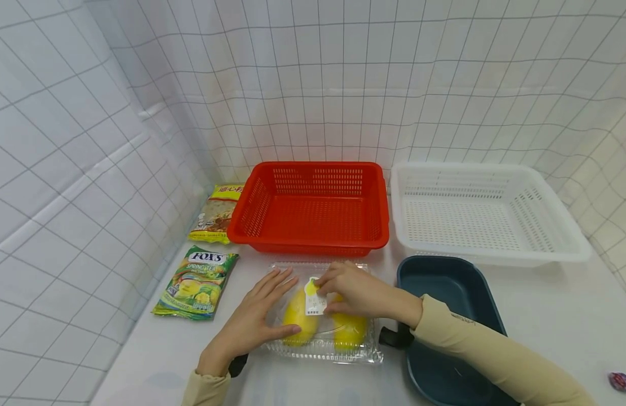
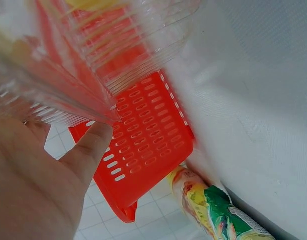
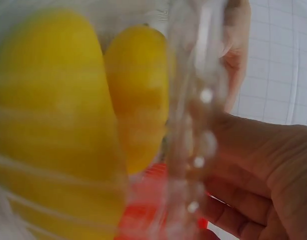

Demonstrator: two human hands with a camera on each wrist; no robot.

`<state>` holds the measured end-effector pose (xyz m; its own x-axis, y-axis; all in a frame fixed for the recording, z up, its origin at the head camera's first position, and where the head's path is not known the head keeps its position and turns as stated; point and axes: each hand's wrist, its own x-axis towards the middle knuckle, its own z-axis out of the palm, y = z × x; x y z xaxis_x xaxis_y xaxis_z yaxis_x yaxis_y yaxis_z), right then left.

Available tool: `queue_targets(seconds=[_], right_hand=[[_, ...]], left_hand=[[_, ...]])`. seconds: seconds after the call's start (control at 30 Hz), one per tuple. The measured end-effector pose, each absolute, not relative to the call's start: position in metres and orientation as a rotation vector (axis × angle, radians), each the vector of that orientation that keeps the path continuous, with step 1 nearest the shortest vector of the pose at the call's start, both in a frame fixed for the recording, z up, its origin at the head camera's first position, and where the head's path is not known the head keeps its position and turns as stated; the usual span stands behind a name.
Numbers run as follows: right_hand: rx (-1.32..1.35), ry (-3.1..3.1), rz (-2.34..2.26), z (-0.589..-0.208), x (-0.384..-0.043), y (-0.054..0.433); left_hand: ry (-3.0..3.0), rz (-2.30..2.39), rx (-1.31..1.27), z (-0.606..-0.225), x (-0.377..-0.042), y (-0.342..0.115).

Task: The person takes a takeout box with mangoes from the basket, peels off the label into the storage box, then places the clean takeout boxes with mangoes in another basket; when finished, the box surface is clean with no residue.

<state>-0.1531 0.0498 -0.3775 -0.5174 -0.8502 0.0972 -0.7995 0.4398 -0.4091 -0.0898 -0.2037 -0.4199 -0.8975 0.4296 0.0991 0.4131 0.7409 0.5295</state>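
A clear plastic clamshell box lies on the table with two yellow mangoes, the left mango and the right mango, showing through its lid. On the lid sits a white label with a yellow fruit picture. My left hand rests on the box's left side, fingers spread, thumb reaching across the lid. From the right, my right hand bends over the lid, its fingertips at the label's right edge and its thumb lower down. The right wrist view shows the mangoes close up through the plastic.
Behind the box stand a red basket and a white basket. A dark blue bin is under my right forearm. To the left lie a green candy bag and a yellow snack bag. A small purple packet lies far right.
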Motion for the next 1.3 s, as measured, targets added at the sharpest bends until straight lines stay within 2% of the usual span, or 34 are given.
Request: queue_targets(seconds=[0.8,1.3], right_hand=[[-1.555,2.579,-0.585,-0.3828,-0.1517,0.0435],[-1.436,2.571,-0.690,-0.3822,-0.1579,0.0441]], left_hand=[[2.907,0.882,0.709,-0.4190,-0.0904,-0.2038],[2.889,0.873,0.666,-0.4186,-0.0909,-0.2022]])
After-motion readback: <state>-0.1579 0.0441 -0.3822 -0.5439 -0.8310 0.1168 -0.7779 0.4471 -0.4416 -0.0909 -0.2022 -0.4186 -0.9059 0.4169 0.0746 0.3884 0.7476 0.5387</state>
